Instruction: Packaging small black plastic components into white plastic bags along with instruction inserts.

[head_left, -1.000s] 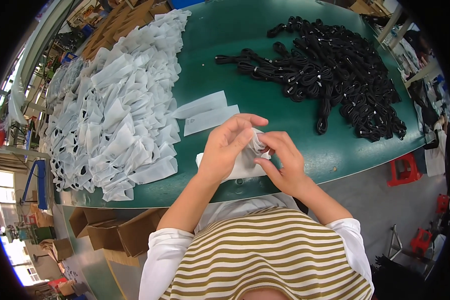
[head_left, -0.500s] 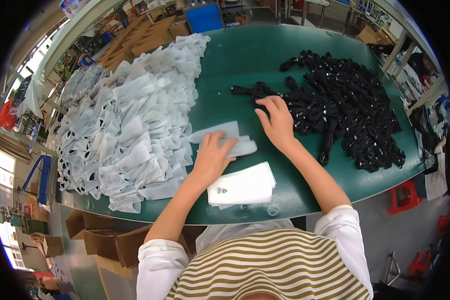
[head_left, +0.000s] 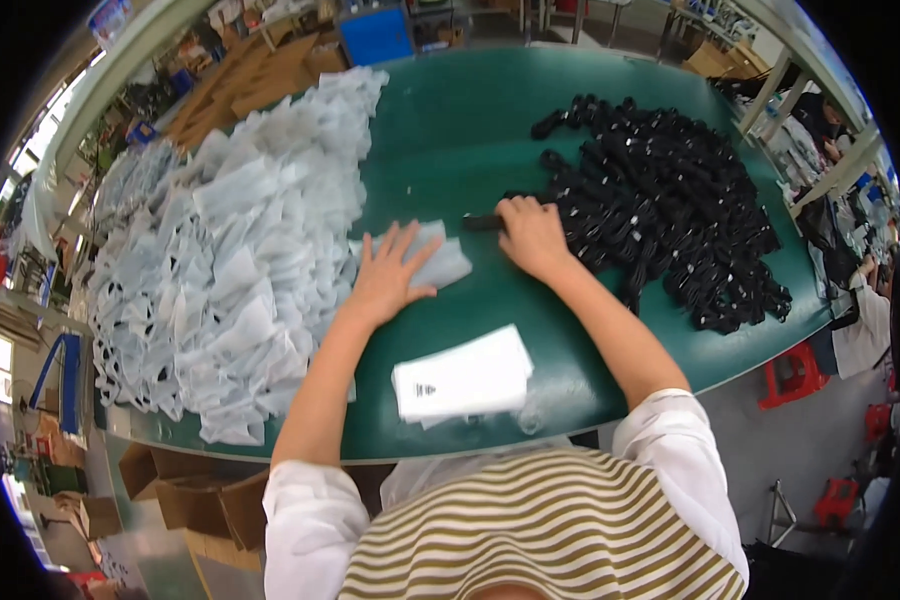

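My left hand (head_left: 385, 278) has its fingers spread over a frosted translucent bag (head_left: 440, 258) at the right edge of a large heap of similar bags (head_left: 240, 260). My right hand (head_left: 534, 240) is closed round a coiled black cable (head_left: 482, 221), whose end sticks out to the left of the fingers. Just beyond that hand, a broad pile of bundled black cables (head_left: 670, 200) covers the right side of the table. Nearer to me lies a small stack of flat white printed sheets or pouches (head_left: 465, 376), untouched by either hand.
The green table (head_left: 460, 110) has a curved near edge in front of me. Brown cardboard boxes (head_left: 195, 505) stand under it at the lower left. A red stool (head_left: 796, 375) is on the floor at the right, where another person (head_left: 865, 325) sits partly in view.
My right hand has come down at the cables' left edge and closed on one. My left hand has shifted left and spread its fingers over the loose bag, which has also moved left.
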Tool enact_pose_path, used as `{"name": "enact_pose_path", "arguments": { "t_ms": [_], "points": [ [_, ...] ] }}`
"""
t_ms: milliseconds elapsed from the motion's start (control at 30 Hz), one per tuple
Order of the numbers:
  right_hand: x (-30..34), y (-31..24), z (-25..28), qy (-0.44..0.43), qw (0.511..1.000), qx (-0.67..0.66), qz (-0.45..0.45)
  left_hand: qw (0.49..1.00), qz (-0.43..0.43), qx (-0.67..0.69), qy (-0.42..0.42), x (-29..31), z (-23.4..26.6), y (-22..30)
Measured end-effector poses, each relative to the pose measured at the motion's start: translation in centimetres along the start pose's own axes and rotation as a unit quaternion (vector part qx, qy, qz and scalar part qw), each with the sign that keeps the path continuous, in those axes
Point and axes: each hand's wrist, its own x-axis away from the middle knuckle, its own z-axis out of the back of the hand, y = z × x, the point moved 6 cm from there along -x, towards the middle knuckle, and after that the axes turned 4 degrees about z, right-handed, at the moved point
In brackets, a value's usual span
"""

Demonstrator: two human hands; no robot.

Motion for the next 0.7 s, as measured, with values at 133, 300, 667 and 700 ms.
{"name": "enact_pose_path", "arguments": {
  "t_ms": [133,300,667,700],
  "points": [
    [5.0,-0.4,0.3,0.067,0.997,0.003,-0.023,0.987,0.053,0.131,0.079,3.5,2.3,3.6],
    [8.5,-0.6,0.9,0.073,0.992,-0.059,-0.081,0.946,0.004,0.312,0.084,9.1,0.6,11.0],
    [12.1,1.9,4.3,0.227,0.793,-0.525,-0.209,0.938,0.002,0.340,0.068,11.3,-1.6,17.3],
    [12.7,1.3,5.7,0.256,0.773,-0.546,-0.196,0.934,0.020,0.350,0.072,11.4,-1.6,17.3]
  ]
}}
